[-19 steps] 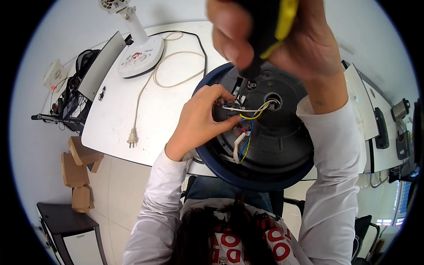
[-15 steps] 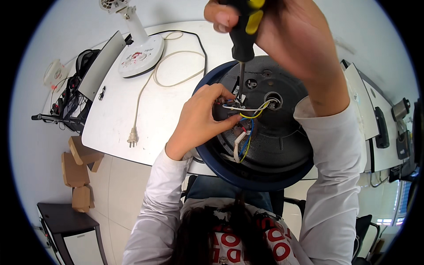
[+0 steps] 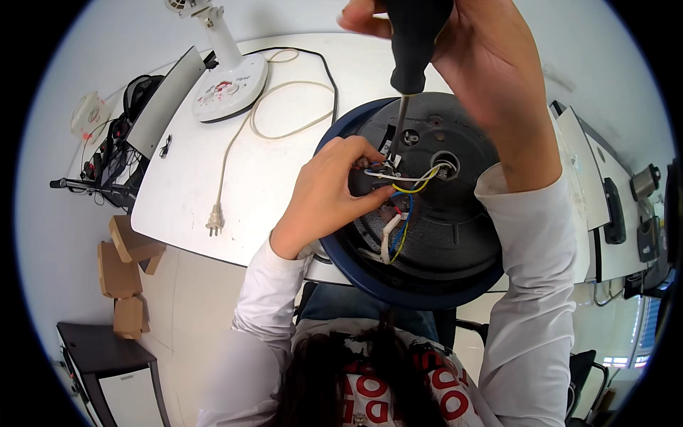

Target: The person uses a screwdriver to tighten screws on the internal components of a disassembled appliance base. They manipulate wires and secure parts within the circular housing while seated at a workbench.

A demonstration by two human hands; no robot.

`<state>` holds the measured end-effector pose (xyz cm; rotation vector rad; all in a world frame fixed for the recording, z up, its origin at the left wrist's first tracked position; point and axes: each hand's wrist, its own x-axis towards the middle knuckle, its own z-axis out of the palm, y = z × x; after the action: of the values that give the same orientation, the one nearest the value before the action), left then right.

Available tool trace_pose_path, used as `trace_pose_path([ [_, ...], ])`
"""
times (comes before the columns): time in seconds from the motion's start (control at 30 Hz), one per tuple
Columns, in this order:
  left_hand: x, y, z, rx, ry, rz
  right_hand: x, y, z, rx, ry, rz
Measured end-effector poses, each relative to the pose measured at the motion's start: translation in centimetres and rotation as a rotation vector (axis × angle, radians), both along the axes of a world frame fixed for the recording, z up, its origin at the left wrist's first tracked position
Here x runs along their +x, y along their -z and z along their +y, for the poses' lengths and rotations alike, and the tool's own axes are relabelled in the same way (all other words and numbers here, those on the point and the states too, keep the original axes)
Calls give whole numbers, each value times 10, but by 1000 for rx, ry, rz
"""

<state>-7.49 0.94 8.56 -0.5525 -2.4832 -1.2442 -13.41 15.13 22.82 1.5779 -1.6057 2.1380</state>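
A screwdriver with a dark handle (image 3: 411,48) stands nearly upright, its metal shank down among wiring on a dark round appliance base (image 3: 455,213) with a blue rim. My right hand (image 3: 491,78) is closed round the handle, some fingertips lifted off it. My left hand (image 3: 327,192) grips a small wiring connector (image 3: 386,165) beside the screwdriver's tip, thumb near a yellow wire (image 3: 416,188); exactly what its fingertips press is partly hidden. White, blue and yellow wires run from a round opening (image 3: 445,162) and down toward a white sleeved lead (image 3: 390,231).
A white desk (image 3: 178,206) holds a white fan stand (image 3: 229,91), a coiled cord with plug (image 3: 214,217) and, at left, a panel with tangled black gear (image 3: 121,128). Cardboard boxes (image 3: 117,270) and a dark cabinet (image 3: 99,345) sit lower left. Another worktop (image 3: 619,256) is at right.
My right hand has shifted and turned on the screwdriver; its yellow grip parts no longer show and more of the shank is visible. My left hand stays at the wiring.
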Motion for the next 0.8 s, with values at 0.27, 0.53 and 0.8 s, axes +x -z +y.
trace_pose_path([
  [0.27, -2, 2, 0, -13, 0, 42, -29, 9, -15, -118, -339, -195],
  [0.53, -1, 5, 0, -24, -3, 58, -8, 2, -8, -233, 74, -276],
  [0.8, 0, 1, -1, -11, 1, 2, -16, -3, 3, 48, -435, -186],
])
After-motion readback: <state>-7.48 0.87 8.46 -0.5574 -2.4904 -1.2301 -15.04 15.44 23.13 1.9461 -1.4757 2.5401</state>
